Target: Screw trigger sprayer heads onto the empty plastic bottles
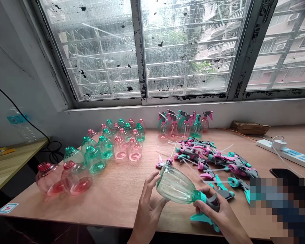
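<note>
A clear green spray bottle (176, 184) lies tilted on its side in front of me, base toward the upper left and neck toward the lower right. My left hand (151, 200) holds it by the base, thumb below and fingers behind. At the neck, my right hand (213, 206) grips the teal collar of a grey and teal spray head (203, 218), whose teal trigger points left. The collar sits against the bottle's neck; how tightly it is threaded cannot be seen. Beyond my hands lies a pile of loose pink, teal and grey spray heads (205, 152) with thin tubes.
Several open pink and green bottles (120, 145) stand in rows at the left of the wooden table (112, 196). Bottles with spray heads (185, 125) stand by the wall. At right are a power strip (292, 154), a phone (282, 173) and a brown bundle (250, 128).
</note>
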### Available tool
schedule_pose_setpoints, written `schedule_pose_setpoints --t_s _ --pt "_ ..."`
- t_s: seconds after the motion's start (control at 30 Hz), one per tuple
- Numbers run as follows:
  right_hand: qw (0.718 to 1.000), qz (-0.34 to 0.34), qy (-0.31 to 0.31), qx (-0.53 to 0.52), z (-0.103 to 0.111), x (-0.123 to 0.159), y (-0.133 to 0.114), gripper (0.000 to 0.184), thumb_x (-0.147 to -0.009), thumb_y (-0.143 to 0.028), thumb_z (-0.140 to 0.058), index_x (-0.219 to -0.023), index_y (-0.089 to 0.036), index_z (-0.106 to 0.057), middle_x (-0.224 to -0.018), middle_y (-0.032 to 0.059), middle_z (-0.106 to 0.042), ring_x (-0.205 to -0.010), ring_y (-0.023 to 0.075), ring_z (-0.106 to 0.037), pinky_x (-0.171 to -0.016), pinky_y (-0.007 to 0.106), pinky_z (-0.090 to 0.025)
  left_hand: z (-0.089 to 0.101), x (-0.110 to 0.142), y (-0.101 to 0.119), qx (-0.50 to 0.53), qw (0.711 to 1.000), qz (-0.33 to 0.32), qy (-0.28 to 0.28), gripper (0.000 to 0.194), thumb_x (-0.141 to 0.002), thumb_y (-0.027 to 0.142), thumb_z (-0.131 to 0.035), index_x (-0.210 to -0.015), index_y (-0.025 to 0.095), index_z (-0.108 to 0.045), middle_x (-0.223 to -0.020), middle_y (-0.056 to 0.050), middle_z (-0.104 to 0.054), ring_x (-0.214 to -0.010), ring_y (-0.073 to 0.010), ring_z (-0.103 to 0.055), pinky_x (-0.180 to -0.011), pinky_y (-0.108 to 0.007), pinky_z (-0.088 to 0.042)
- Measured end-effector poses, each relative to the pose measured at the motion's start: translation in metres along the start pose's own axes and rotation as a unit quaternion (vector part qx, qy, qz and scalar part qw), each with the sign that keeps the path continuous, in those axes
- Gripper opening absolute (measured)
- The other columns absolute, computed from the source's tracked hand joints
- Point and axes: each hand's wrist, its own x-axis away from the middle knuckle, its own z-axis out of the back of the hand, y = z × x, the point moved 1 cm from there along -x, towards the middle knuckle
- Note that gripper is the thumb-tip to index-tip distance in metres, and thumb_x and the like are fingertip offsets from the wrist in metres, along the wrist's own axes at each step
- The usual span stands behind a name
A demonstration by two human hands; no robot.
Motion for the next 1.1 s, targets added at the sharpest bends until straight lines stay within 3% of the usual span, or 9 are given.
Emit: schedule_pose_setpoints --t_s 0.23,0.47,0.63,0.77,0.93,1.1 --pt "0.999 0.021 -0.001 0.026 -0.0023 -0.0014 0.0022 0.034 -0.081 -0.047 -0.079 -0.099 -0.021 -0.064 -0.069 -0.002 -0.07 -0.066 0.0191 -0.066 -0.063 0.029 -0.052 -0.0025 0.0027 -0.001 -0.001 0.998 0.055 -0.03 0.075 -0.081 0.039 -0.082 -0.144 0.035 -0.041 -0.151 -0.007 -0.048 -0.143 -0.0326 -0.042 -0.119 -0.048 -0.033" --pt "0.999 0.024 0.009 0.03 -0.0038 -0.0029 0.0033 0.036 -0.08 -0.05 -0.078 -0.097 -0.021 -0.066 -0.065 -0.0015 -0.07 -0.063 0.019 -0.066 -0.061 0.029 -0.052 -0.0036 0.0019 -0.0016 0.011 0.996 0.082 -0.029 0.071 -0.086 0.041 -0.076 -0.146 0.032 -0.039 -0.152 -0.01 -0.048 -0.143 -0.0322 -0.044 -0.12 -0.05 -0.031" --pt "0.999 0.016 0.032 0.011 -0.0039 -0.0017 0.0015 0.037 -0.08 -0.053 -0.078 -0.095 -0.021 -0.065 -0.065 0.0003 -0.07 -0.062 0.0201 -0.065 -0.057 0.03 -0.054 -0.0034 0.0006 -0.0024 -0.014 0.999 0.04 -0.015 0.067 -0.087 0.038 -0.076 -0.145 0.037 -0.043 -0.153 -0.006 -0.045 -0.146 -0.0321 -0.037 -0.122 -0.051 -0.028" --pt "0.999 0.008 0.043 -0.009 -0.0034 -0.0007 0.0004 0.04 -0.078 -0.054 -0.079 -0.097 -0.022 -0.065 -0.063 0.0004 -0.069 -0.061 0.0204 -0.064 -0.056 0.03 -0.055 -0.0032 0.0007 -0.0023 -0.012 0.999 0.029 -0.017 0.058 -0.09 0.037 -0.073 -0.141 0.039 -0.047 -0.145 -0.004 -0.051 -0.138 -0.0302 -0.047 -0.117 -0.049 -0.036" --pt "0.999 0.022 0.034 0.016 -0.0047 -0.0011 -0.0002 0.037 -0.077 -0.05 -0.081 -0.095 -0.021 -0.067 -0.066 -0.0007 -0.069 -0.063 0.0207 -0.066 -0.059 0.031 -0.054 -0.0033 0.0027 -0.0018 0.005 0.998 0.052 -0.035 0.069 -0.085 0.041 -0.078 -0.143 0.035 -0.042 -0.147 -0.008 -0.052 -0.14 -0.0327 -0.046 -0.118 -0.05 -0.034" --pt "0.999 0.028 0.023 0.026 -0.0058 -0.0022 -0.001 0.034 -0.078 -0.046 -0.082 -0.096 -0.021 -0.067 -0.068 -0.0015 -0.071 -0.064 0.0194 -0.067 -0.061 0.028 -0.052 -0.0042 0.0047 0.0014 0.057 0.992 0.102 -0.055 0.058 -0.096 0.046 -0.062 -0.145 0.028 -0.037 -0.149 -0.014 -0.051 -0.147 -0.0342 -0.039 -0.117 -0.053 -0.035"
